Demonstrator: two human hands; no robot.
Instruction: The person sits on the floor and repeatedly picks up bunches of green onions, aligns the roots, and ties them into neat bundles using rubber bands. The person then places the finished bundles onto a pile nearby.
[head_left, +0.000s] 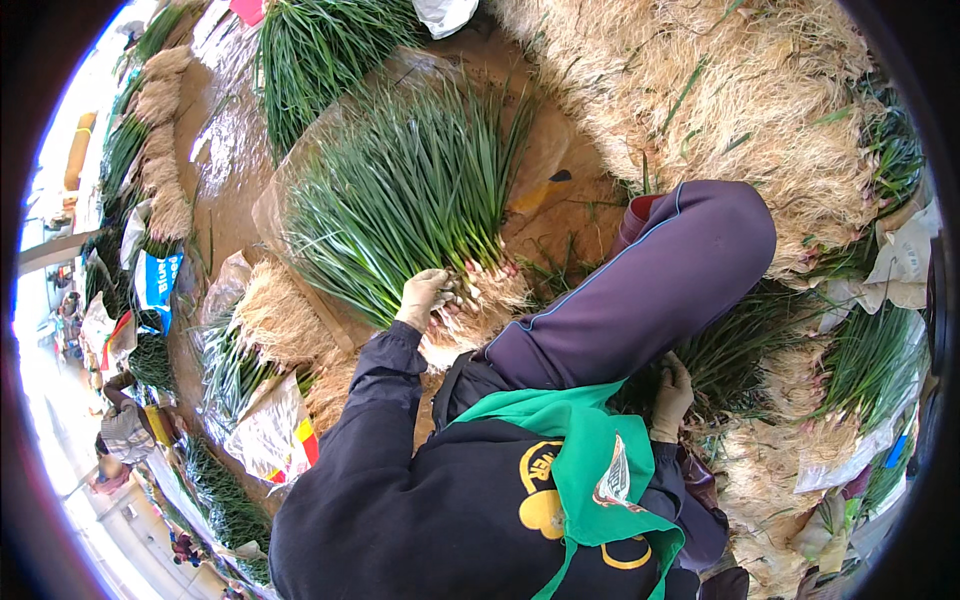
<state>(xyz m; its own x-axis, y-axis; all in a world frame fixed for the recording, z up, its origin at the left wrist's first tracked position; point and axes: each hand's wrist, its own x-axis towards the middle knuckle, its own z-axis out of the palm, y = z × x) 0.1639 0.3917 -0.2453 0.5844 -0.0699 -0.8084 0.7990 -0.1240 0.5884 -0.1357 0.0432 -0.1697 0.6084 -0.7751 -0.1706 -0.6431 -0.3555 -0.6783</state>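
My left hand, in a pale work glove, is at the near edge of a fanned bundle of green onions. Its curled fingers grip stems just above the pinkish-white bulbs. The long leaves spread away from me, and the pale roots lie towards my bent leg. On the other side of that leg, my right hand, gloved too, reaches down beside dark green onion leaves. Its fingers are partly hidden by the thigh and leaves, so its grip is unclear.
A clear plastic sheet lies under the bundle on brown ground. A large heap of rooted onions rises at the upper right. More onions lie beyond. Another person is at the far left.
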